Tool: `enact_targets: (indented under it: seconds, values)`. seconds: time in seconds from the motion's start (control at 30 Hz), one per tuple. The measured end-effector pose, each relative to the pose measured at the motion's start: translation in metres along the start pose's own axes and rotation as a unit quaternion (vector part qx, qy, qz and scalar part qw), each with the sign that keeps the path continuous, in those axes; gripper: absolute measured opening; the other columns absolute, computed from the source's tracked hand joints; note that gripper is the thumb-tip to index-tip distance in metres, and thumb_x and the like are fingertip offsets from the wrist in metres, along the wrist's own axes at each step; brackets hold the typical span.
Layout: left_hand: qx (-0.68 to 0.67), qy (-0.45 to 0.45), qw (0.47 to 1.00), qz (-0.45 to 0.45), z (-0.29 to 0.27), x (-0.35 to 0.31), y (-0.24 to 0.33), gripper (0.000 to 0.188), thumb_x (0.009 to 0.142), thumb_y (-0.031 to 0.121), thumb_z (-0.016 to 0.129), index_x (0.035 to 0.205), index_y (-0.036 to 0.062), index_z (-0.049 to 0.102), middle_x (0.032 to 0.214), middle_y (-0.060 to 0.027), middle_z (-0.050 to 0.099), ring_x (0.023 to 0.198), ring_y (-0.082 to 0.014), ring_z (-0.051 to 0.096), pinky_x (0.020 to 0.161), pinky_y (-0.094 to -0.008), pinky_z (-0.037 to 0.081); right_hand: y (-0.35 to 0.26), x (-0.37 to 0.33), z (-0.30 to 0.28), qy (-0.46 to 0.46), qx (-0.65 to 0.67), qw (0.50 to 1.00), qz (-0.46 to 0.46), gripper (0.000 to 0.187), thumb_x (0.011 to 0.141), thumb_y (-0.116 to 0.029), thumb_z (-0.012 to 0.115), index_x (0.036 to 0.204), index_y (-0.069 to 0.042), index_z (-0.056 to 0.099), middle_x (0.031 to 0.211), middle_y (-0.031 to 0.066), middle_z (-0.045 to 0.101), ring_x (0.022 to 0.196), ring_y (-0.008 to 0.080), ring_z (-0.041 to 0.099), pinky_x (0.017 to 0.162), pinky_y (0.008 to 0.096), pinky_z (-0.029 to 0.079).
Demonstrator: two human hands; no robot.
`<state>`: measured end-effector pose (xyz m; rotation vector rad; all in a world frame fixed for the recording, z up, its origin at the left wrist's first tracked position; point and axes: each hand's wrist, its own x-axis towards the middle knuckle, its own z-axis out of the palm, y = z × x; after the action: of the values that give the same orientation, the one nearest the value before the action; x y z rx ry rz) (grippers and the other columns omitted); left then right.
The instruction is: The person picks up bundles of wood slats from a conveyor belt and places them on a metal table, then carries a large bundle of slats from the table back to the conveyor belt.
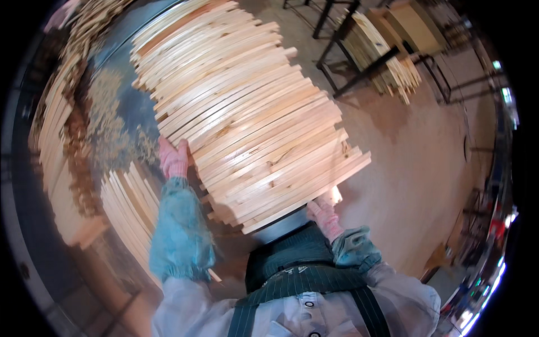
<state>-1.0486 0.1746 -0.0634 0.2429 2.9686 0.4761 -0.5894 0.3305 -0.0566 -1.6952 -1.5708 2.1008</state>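
A wide layer of pale wooden strips [241, 118] lies side by side on the work surface in front of me, its ends uneven on both sides. My left hand [173, 158], in a pink knitted glove, is at the left ends of the strips, with thumb and fingers apart. By the near right corner is my right hand [325, 219], gloved the same way, close to the front edge of the layer. Its fingertips are partly hidden, and I cannot make out whether they grip anything. Teal sleeve covers [182, 230] wrap both forearms.
More strips [130, 196] lean in a bundle at my left. Beyond them runs a long wood stack [59, 163], with shavings [109, 112] scattered on the dark surface between. At the far right, a black metal frame [365, 73] stands by more strips [398, 73] and a cardboard box [415, 25].
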Motion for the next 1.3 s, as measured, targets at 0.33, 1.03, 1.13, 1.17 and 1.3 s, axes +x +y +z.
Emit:
enact_targets:
  seconds: [0.33,1.03,1.13,1.17,1.3]
  values:
    - [0.053,-0.216,0.936,0.272,0.001,-0.014,-0.012,0.049,0.093,0.052,0.044,0.121,0.016,0.063,0.117,-0.0136,0.064,0.111,-0.0324,0.059,0.097,-0.0402,0.044,0.066,-0.005,0.004,0.313,-0.225,0.918,-0.089,0.081,0.084,-0.045,0.064,0.149,-0.015,0.025,0.144,0.0208,0.035,0.135,0.037,0.031,0.11,0.042,0.029]
    - [0.104,-0.298,0.943,0.107,0.074,-0.107,0.13,0.088,0.074,0.078,0.053,0.124,0.0064,0.057,0.116,-0.0181,0.063,0.109,-0.0351,0.059,0.09,-0.0452,0.046,0.081,0.005,-0.015,0.125,0.328,0.936,0.015,0.055,0.072,-0.01,0.072,0.124,-0.001,0.055,0.109,0.0112,0.064,0.098,0.0247,0.062,0.087,0.0397,0.051]
    - [0.053,-0.281,0.954,0.092,0.094,-0.103,0.116,0.077,0.079,0.069,0.059,0.119,0.0027,0.06,0.103,-0.0146,0.068,0.098,-0.0309,0.063,0.086,-0.0383,0.046,0.091,0.015,-0.014,0.117,0.323,0.939,0.01,0.058,0.073,-0.008,0.072,0.126,-0.002,0.053,0.112,0.0115,0.064,0.1,0.0254,0.062,0.088,0.0393,0.052]
    - [0.061,-0.282,0.954,0.079,0.09,-0.105,0.12,0.074,0.081,0.067,0.059,0.117,0.0023,0.061,0.102,-0.0142,0.068,0.096,-0.03,0.063,0.085,-0.0379,0.046,0.091,0.016,-0.014,0.113,0.326,0.939,0.009,0.059,0.073,-0.005,0.072,0.128,-0.002,0.052,0.114,0.0119,0.064,0.102,0.0258,0.062,0.088,0.0387,0.051]
    - [-0.042,-0.253,0.958,0.126,0.133,-0.081,0.083,0.066,0.085,0.063,0.057,0.113,0.0029,0.063,0.096,-0.0146,0.069,0.088,-0.0275,0.063,0.08,-0.0361,0.047,0.088,0.017,-0.006,0.122,0.346,0.93,-0.003,0.059,0.071,-0.009,0.077,0.125,-0.003,0.054,0.11,0.01,0.065,0.099,0.0248,0.063,0.086,0.0396,0.053]
